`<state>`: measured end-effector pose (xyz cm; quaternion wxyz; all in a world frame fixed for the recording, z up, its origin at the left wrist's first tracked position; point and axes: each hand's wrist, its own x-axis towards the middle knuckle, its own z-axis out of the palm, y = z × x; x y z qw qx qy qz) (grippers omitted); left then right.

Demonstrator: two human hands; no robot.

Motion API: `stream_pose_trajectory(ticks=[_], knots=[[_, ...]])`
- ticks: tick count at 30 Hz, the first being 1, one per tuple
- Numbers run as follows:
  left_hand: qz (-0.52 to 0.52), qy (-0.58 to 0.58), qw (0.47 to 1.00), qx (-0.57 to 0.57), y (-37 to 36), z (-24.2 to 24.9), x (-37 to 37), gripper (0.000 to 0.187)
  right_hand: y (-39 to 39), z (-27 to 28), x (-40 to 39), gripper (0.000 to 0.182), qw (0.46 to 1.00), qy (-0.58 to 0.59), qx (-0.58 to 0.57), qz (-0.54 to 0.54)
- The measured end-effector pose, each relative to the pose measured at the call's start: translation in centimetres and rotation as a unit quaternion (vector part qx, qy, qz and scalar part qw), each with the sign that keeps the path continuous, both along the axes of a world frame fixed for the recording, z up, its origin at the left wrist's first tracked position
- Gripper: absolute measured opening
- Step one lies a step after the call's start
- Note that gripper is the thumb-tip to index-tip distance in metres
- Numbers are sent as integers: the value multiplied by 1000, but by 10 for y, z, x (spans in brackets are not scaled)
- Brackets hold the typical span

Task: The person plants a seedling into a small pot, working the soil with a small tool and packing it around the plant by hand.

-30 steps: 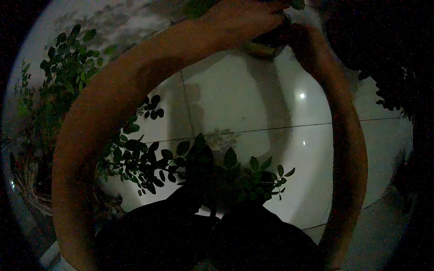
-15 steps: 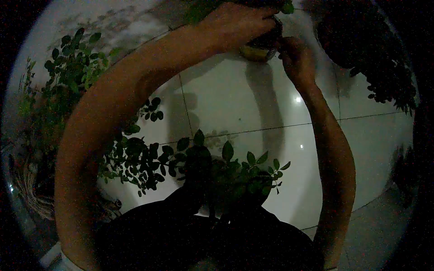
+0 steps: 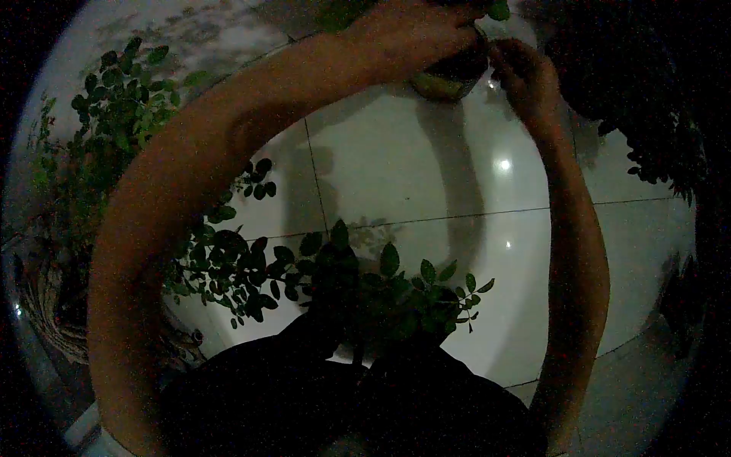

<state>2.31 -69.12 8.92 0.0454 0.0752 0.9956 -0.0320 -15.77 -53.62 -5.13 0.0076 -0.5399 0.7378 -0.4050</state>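
Observation:
At the top of the view, my left hand (image 3: 426, 30) reaches across a small rounded pot (image 3: 445, 90) with a dark inside and a yellowish lower wall. Its fingers are bent around something dark and partly cut off by the frame edge, so what they grip is hidden. Green leaves (image 3: 499, 9) show just beyond the fingertips, and more leaves (image 3: 343, 14) lie behind the wrist. To the right of the pot's rim is my right hand (image 3: 533, 80), its fingers curled and pinched together. Anything between them is too dark to make out.
Leafy plants stand on the left (image 3: 126, 107), and low leafy stems (image 3: 388, 263) spread close to my legs. A dark bushy plant (image 3: 632, 99) fills the upper right. Gnarled wood (image 3: 57, 312) sits at lower left. The tiled floor (image 3: 381, 167) is pale and shiny.
My right hand has moved right and slightly down, away from the pot's rim. The pot and my left hand have shifted slightly to the right in view.

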Motion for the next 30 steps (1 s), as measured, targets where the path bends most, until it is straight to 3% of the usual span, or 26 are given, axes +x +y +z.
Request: stream_pose_trajectory(ticks=[7, 10, 12, 14, 16, 19, 22, 24, 25, 27, 30], knots=[[0, 1, 1000, 3, -15, -28, -7, 30, -11, 15, -2, 25, 995, -59, 45, 59], [-13, 83, 996, -1, -10, -27, 0, 28, -1, 30, -1, 22, 994, -89, 48, 41], [131, -16, 982, 138, -3, -15, -6, 29, 4, 38, -1, 20, 991, -101, 82, 26], [166, -70, 972, 151, -2, -10, -8, 31, 3, 48, 1, 19, 994, -82, 58, 45], [88, -80, 992, 37, -3, -13, -8, 35, 5, 46, -1, 18, 995, -41, 51, 73], [75, -6, 995, 69, -7, -24, -9, 35, -3, 43, 0, 19, 991, 34, 60, 117], [129, -46, 988, 74, -5, -20, -14, 30, -10, 25, 16, 20, 990, 73, 61, 105], [36, 58, 997, 42, -7, -28, -6, 29, -13, -6, 6, 21, 988, 98, 81, 85], [-11, 111, 993, 26, -9, -30, -3, 28, -12, -4, 6, 22, 995, 21, 61, 77], [11, 80, 997, 1, -11, -34, -3, 29, -14, 2, 6, 23, 988, -136, 20, 63], [62, -35, 997, -25, -1, -13, -10, 29, -16, 26, -5, 22, 991, -79, 81, 75]])
